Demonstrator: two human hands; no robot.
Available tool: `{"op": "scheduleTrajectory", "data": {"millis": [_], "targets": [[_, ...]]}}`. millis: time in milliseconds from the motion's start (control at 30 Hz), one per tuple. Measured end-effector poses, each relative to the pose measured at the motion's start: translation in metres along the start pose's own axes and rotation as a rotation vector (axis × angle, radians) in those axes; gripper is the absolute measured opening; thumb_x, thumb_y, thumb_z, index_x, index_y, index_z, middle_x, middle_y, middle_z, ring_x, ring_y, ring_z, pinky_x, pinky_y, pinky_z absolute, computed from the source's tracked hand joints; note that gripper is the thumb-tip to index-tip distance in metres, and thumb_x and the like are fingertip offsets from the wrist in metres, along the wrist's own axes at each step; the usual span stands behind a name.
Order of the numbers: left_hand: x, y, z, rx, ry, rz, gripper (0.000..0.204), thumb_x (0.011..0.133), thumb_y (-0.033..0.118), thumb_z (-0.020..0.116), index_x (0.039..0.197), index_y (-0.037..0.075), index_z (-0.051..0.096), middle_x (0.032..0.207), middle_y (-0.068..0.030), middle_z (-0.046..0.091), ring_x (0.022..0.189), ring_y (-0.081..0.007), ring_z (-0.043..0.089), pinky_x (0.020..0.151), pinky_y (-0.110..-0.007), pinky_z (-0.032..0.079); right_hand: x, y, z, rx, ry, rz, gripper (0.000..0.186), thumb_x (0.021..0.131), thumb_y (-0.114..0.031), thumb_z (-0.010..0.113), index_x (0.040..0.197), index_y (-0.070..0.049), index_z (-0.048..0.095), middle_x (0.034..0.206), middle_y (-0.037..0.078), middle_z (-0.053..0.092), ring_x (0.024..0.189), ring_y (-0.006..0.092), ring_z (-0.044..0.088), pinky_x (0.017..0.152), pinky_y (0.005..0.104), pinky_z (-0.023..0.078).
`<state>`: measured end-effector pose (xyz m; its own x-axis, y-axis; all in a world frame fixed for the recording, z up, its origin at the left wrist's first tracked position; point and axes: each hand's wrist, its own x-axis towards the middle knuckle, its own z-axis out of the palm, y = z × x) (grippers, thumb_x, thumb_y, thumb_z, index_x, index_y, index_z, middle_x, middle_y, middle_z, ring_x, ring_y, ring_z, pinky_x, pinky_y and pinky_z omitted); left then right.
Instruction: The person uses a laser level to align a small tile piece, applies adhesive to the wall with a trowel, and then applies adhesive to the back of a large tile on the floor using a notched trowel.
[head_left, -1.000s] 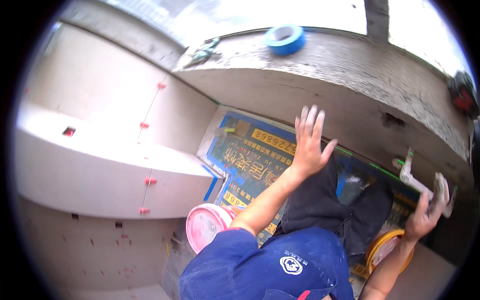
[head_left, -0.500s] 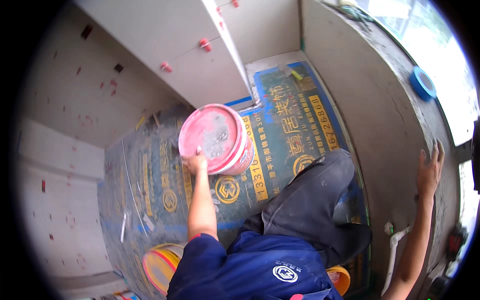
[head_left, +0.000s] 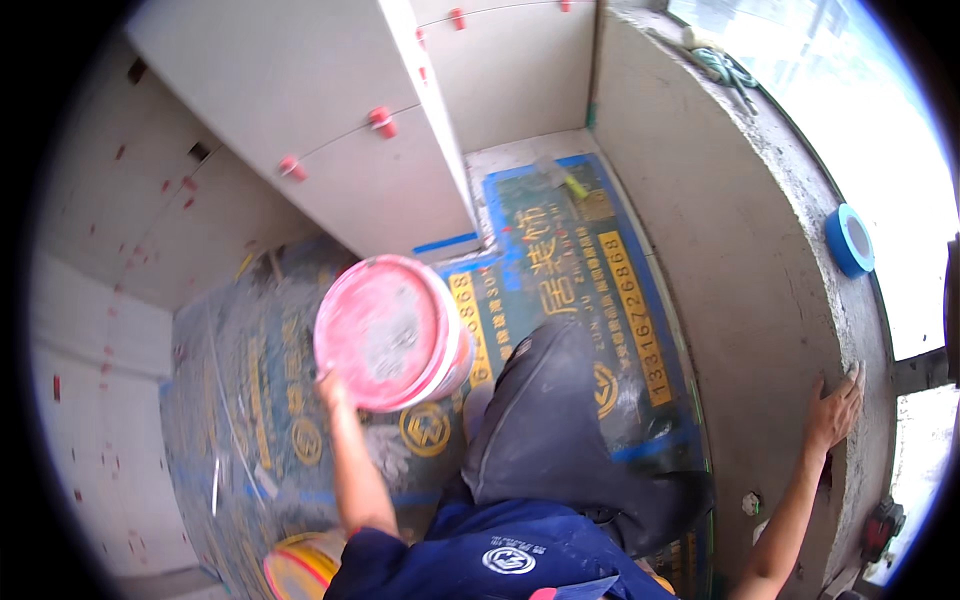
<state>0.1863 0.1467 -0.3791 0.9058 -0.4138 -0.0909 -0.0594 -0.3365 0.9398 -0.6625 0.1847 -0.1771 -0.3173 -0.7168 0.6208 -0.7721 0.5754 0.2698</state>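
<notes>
Pale walls [head_left: 700, 250] edge a green floor sheet [head_left: 545, 245] printed with yellow characters and digits. The pink bucket [head_left: 378, 325], lid up, lies just ahead of the left hand [head_left: 332, 388], the nearer one; that grip meets its rim, how tightly I cannot tell. The right hand [head_left: 838, 412] rests on the ledge [head_left: 797, 185], fingers apart. A white emblem [head_left: 509, 560] marks the shirt [head_left: 440, 555].
</notes>
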Motion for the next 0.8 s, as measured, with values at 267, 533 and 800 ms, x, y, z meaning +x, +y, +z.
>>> {"op": "scheduleTrajectory", "data": {"millis": [267,533,800], "targets": [[0.135,0.035,-0.006,0.21,-0.578,0.084,0.038,0.092,0.019,0.056,0.123,-0.003,0.054,0.109,-0.0091,0.063,0.095,-0.0174,0.058,0.088,-0.034,0.046,-0.004,0.018,-0.004,-0.044,-0.03,0.04,0.06,0.087,-0.026,0.062,0.138,-0.005,0.037,0.141,0.013,0.041,0.126,0.0341,0.043,0.102,0.0424,0.036],[0.155,0.048,0.011,0.31,-0.56,-0.009,0.045,0.092,0.02,0.054,0.129,-0.005,0.047,0.12,-0.0164,0.058,0.107,-0.0235,0.054,0.097,-0.034,0.039,0.0,0.002,-0.015,-0.125,-0.163,0.148,0.064,0.085,-0.024,0.063,0.139,-0.004,0.035,0.143,0.016,0.038,0.129,0.0352,0.038,0.105,0.0425,0.033],[0.101,0.263,0.097,1.169,-0.746,0.448,0.042,0.081,0.031,0.066,0.106,-0.004,0.062,0.1,-0.0267,0.064,0.091,-0.0353,0.065,0.08,-0.043,0.048,0.002,-0.167,-0.012,0.142,0.134,0.337,0.047,0.088,-0.024,0.062,0.126,0.001,0.047,0.126,0.02,0.048,0.124,0.0336,0.043,0.102,0.0418,0.036]]}}
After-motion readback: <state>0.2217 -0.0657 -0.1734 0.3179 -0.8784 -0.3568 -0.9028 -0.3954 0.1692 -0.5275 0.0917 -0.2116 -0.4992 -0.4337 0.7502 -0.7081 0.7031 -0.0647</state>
